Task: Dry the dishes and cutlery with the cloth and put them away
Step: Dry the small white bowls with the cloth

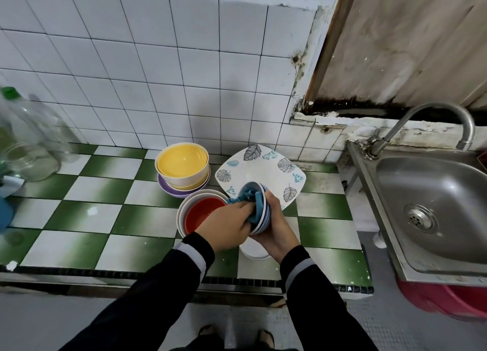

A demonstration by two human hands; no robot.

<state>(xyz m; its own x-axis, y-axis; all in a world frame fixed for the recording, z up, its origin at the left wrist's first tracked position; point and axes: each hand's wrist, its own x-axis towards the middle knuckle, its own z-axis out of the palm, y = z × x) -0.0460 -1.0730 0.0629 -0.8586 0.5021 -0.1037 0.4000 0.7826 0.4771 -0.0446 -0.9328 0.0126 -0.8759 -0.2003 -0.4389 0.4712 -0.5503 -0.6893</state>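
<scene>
Middle of the frame, just above the checkered green-and-white tabletop (89,213): the right hand (276,229) cups a small blue bowl (261,189) from underneath, fingers curled round its outside, bowl tipped up on its edge. It looks like there might be more than one bowl nested there, can't really tell. The left hand (226,220) has a blue cloth (251,200) bunched in its grip and pushed into the bowl.

Right beside the left hand sits a red bowl (203,211) nested in white ones. Behind that is a yellow bowl (181,162) stacked on a purple one (168,189). A square leaf-print plate (263,166) lies behind the hands. The steel sink (434,205) is at the right of the frame, and clear plastic bottles (26,139) are at the far left.
</scene>
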